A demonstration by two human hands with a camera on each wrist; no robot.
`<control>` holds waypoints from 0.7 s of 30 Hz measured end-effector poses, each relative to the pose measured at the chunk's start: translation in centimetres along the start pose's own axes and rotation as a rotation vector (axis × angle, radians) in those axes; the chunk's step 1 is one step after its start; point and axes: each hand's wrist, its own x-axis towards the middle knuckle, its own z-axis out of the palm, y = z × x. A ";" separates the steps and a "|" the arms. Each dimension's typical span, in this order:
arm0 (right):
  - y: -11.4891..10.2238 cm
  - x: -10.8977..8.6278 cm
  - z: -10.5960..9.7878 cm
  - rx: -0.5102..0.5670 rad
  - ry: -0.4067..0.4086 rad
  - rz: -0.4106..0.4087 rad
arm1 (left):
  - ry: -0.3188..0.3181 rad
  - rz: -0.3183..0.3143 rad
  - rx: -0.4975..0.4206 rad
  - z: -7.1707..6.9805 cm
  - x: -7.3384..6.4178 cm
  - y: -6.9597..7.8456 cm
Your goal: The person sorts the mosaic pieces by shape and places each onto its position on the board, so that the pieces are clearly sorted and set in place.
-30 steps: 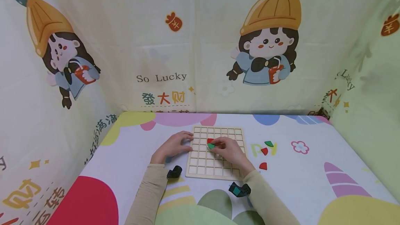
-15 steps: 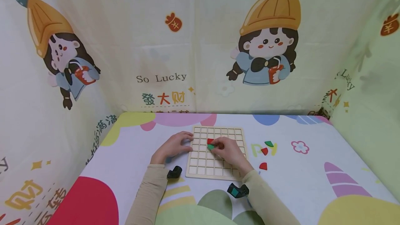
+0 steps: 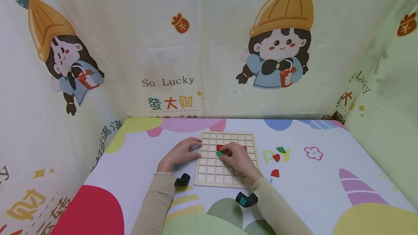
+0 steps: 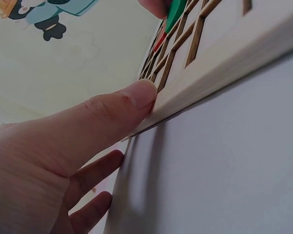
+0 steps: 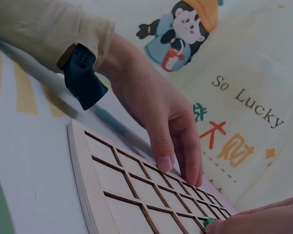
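Note:
A wooden grid board (image 3: 209,180) lies on the table under both hands. My right hand (image 3: 239,158) bends over its middle, thumb and fingertips pinching a small green piece (image 3: 219,153) at a cell; the hand hides part of that piece. Just beyond the green piece, a red piece (image 3: 219,147) sits in the grid. More red (image 3: 245,148) shows past the right hand's knuckles. My left hand (image 3: 181,153) rests at the board's left edge. In the left wrist view its thumb (image 4: 122,105) touches the wooden rim, and its other fingers are spread loosely along the side.
Right of the board lie a loose green piece (image 3: 281,150) and two red quarter-round pieces, one red piece (image 3: 276,158) close to the green and another red piece (image 3: 275,173) nearer me. Printed cloth walls (image 3: 222,53) enclose the patterned table at the back and sides.
My right hand has shifted slightly while keeping the green piece at much the same spot. Red beyond its knuckles has come into sight. The left hand stays at the board's edge.

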 end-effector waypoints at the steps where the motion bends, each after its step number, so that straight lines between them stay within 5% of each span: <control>1: 0.0 0.0 0.0 -0.009 -0.001 -0.006 | -0.001 -0.002 0.001 0.0 0.0 0.0; 21: -0.2 0.1 0.1 -0.025 0.001 -0.023 | -0.004 -0.009 0.003 0.1 0.1 -0.3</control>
